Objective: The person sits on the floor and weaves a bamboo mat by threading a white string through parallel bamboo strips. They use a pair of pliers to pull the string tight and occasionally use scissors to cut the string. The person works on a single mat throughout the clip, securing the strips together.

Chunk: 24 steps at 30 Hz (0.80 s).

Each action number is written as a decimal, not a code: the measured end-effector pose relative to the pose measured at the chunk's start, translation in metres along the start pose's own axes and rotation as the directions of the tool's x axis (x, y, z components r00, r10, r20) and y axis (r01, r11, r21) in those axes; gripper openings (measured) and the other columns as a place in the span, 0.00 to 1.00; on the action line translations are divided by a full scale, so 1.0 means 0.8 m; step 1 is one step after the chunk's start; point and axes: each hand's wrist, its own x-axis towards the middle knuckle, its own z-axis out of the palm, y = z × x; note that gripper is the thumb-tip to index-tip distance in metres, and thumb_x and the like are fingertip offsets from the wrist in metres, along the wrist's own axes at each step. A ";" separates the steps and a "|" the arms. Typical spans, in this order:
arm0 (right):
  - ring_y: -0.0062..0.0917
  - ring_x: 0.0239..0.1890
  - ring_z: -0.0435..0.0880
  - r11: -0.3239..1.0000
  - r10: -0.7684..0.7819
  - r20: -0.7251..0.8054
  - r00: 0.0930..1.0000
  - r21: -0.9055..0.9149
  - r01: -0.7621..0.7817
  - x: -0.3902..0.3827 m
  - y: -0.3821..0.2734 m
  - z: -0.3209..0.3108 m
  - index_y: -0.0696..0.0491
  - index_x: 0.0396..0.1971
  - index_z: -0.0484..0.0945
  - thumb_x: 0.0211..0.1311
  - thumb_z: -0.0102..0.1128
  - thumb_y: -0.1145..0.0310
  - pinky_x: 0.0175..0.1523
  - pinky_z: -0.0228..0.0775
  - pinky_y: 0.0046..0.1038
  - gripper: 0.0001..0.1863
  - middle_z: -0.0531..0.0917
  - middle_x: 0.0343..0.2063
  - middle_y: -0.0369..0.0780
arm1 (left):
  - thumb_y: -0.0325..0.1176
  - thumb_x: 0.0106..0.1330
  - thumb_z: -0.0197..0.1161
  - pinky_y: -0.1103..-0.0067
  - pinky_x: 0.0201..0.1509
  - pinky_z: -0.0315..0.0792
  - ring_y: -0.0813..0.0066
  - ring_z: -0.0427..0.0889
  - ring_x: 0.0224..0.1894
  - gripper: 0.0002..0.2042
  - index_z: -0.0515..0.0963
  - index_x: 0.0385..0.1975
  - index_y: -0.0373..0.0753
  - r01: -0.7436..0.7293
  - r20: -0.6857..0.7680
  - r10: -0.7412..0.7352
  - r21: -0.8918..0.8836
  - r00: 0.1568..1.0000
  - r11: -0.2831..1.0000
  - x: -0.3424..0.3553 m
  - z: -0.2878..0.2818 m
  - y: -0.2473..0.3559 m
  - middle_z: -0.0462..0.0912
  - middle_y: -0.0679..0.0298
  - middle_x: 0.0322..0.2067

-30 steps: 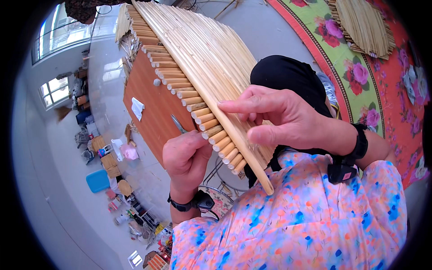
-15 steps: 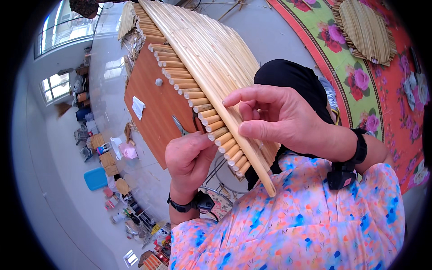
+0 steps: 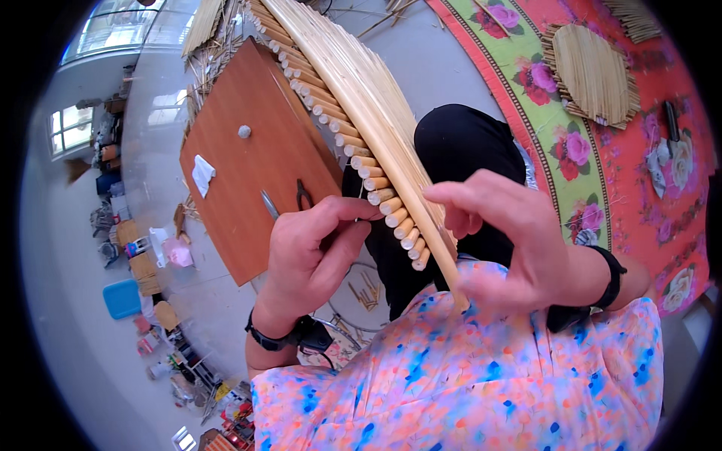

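Observation:
A panel of pale straw-coloured stalks (image 3: pixel 358 84) leans across my lap, its row of cut round ends turned to the left. One thicker pale rod (image 3: pixel 410 180) runs along that edge and slants down toward my shirt. Beside the lower stalk ends, my left hand (image 3: pixel 312 252) is closed in a pinch; whatever is between thumb and fingertips is too small to name. My right hand (image 3: pixel 519 233) hovers by the rod's lower end, fingers curved and apart, slightly blurred, with nothing visible in it.
A brown wooden table (image 3: pixel 241 173) stands left, bearing a white cloth (image 3: pixel 202 176), a small grey ball (image 3: pixel 244 131) and scissors (image 3: pixel 302 195). On the floral mat (image 3: pixel 526 98) at right lies an oval stalk piece (image 3: pixel 590 71). Clutter including a blue tray (image 3: pixel 122 299) lines the far-left wall.
The panel has tilted, showing its face more narrowly. My right hand has come off the rod and moved right and down. My left hand, still pinched, has shifted slightly left.

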 end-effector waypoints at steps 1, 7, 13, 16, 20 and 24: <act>0.29 0.26 0.77 0.996 -0.038 0.033 0.999 -0.082 0.041 -0.005 -0.006 0.000 0.62 0.51 0.72 0.44 0.72 0.57 0.31 0.71 0.25 0.36 0.75 0.28 0.42 | 0.18 0.59 0.58 0.83 0.24 0.68 0.77 0.77 0.19 0.08 0.78 0.36 0.34 -0.044 0.013 0.044 0.008 0.999 0.999 0.005 -0.001 0.002 0.79 0.62 0.20; 0.27 0.26 0.79 0.875 -0.028 -0.062 0.998 -0.483 -0.006 -0.009 -0.038 0.027 0.66 0.52 0.71 0.40 0.71 0.67 0.29 0.75 0.23 0.36 0.77 0.30 0.42 | 0.18 0.59 0.58 0.83 0.25 0.70 0.76 0.80 0.21 0.08 0.80 0.36 0.34 -0.138 0.035 0.138 -0.012 0.990 0.990 0.013 -0.003 0.001 0.81 0.61 0.23; 0.27 0.21 0.78 0.799 0.139 -0.056 0.989 -0.583 -0.145 0.003 -0.064 0.031 0.66 0.51 0.72 0.42 0.70 0.71 0.24 0.71 0.25 0.32 0.77 0.27 0.42 | 0.17 0.57 0.59 0.82 0.25 0.71 0.71 0.81 0.21 0.08 0.80 0.35 0.34 -0.265 -0.056 0.269 0.070 0.962 0.962 0.013 0.009 -0.006 0.81 0.59 0.23; 0.29 0.20 0.77 0.766 0.172 -0.073 0.982 -0.618 -0.179 0.007 -0.067 0.034 0.66 0.51 0.71 0.44 0.70 0.70 0.22 0.69 0.27 0.31 0.76 0.25 0.42 | 0.16 0.55 0.61 0.81 0.25 0.72 0.68 0.81 0.22 0.08 0.79 0.34 0.33 -0.350 -0.094 0.367 0.159 0.925 0.923 0.016 0.015 -0.007 0.81 0.58 0.23; 0.31 0.18 0.76 0.756 0.157 -0.065 0.985 -0.635 -0.162 0.008 -0.063 0.033 0.66 0.49 0.71 0.47 0.68 0.72 0.21 0.67 0.28 0.28 0.75 0.22 0.42 | 0.16 0.56 0.60 0.81 0.28 0.71 0.70 0.81 0.24 0.06 0.79 0.32 0.32 -0.359 -0.125 0.385 0.189 0.914 0.914 0.016 0.021 -0.006 0.82 0.59 0.25; 0.32 0.17 0.75 0.757 0.130 -0.057 0.990 -0.639 -0.136 0.008 -0.060 0.032 0.66 0.47 0.71 0.48 0.66 0.74 0.20 0.65 0.30 0.25 0.73 0.20 0.41 | 0.16 0.56 0.60 0.81 0.28 0.71 0.69 0.81 0.25 0.06 0.78 0.32 0.32 -0.347 -0.133 0.372 0.178 0.919 0.921 0.017 0.023 -0.004 0.82 0.58 0.25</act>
